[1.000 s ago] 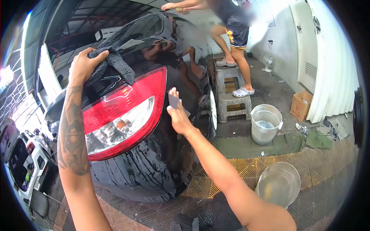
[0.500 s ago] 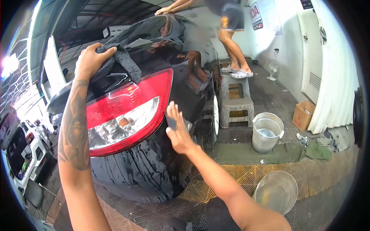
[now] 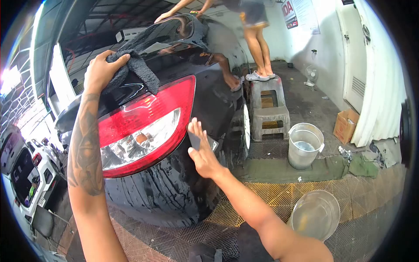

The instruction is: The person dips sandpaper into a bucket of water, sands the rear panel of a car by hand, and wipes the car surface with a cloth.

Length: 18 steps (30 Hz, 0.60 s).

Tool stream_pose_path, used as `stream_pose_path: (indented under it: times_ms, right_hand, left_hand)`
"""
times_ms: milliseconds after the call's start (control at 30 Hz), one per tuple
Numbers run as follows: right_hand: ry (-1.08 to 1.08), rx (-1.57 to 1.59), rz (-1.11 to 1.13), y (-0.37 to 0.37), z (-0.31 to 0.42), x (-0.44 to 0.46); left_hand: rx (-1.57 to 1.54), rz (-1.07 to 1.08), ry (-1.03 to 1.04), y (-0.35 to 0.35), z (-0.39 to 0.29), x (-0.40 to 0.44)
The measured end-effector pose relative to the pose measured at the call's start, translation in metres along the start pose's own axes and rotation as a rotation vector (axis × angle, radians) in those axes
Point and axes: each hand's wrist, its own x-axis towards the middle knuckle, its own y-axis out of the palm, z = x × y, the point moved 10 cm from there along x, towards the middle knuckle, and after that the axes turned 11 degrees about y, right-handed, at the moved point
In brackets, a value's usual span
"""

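My left hand (image 3: 103,72) grips a dark grey cloth (image 3: 140,74) on the rear of a wet black car (image 3: 170,192), above the red and clear tail light (image 3: 150,126). One end of the cloth hangs over the light's upper edge. Right of the tail light, my right hand (image 3: 203,150) presses a thin grey piece (image 3: 194,140) against the side panel, its fingers stretched over it. Part of a pale, flat piece (image 3: 213,143) shows behind the fingers. Water drops and streaks cover the bumper below.
Another person (image 3: 257,48) stands on a grey step stool (image 3: 269,118), hands on the car roof. To the right are a bucket (image 3: 301,157), a round basin (image 3: 315,214), a cardboard box (image 3: 346,126) and a small fan (image 3: 311,75). A white car (image 3: 39,170) is at far left.
The other person has stepped up, both feet now on the higher stool, hands further left along the roof. My right hand has moved slightly down the panel. My left hand stays on the cloth.
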Motion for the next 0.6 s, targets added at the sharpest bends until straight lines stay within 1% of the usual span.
stream_pose_path:
  times_ms: [100,167,233,300,333,400,500,533,600]
  right_hand:
    - [0.015,-0.010,-0.015,-0.009,-0.014,0.014]
    - [0.117,0.038,-0.068,-0.021,-0.046,0.047]
    - [0.128,0.036,-0.079,-0.022,-0.044,0.050]
    - [0.048,-0.013,-0.029,-0.008,-0.021,0.018]
    - [0.028,-0.027,0.022,-0.002,-0.015,0.004]
    - [0.011,-0.021,0.025,-0.008,-0.016,0.011]
    - [0.046,0.009,-0.003,-0.016,-0.016,0.036]
    - [0.017,-0.004,0.000,-0.012,-0.013,0.029]
    - [-0.030,-0.018,0.032,-0.001,-0.002,-0.002]
  left_hand:
    - [0.015,0.003,0.029,0.004,0.005,0.002]
    - [0.074,-0.046,0.034,0.003,0.007,0.003]
    - [0.058,-0.034,0.026,0.001,0.007,0.003]
    - [-0.013,0.033,0.040,0.003,0.000,0.003]
    - [-0.016,0.026,0.039,0.004,0.001,0.004]
    - [0.016,-0.042,0.058,0.000,0.002,0.002]
    - [0.040,-0.067,0.063,-0.001,0.001,0.002]
    - [0.040,-0.064,0.062,-0.002,0.000,0.003]
    - [0.010,0.008,0.036,0.002,0.002,0.003]
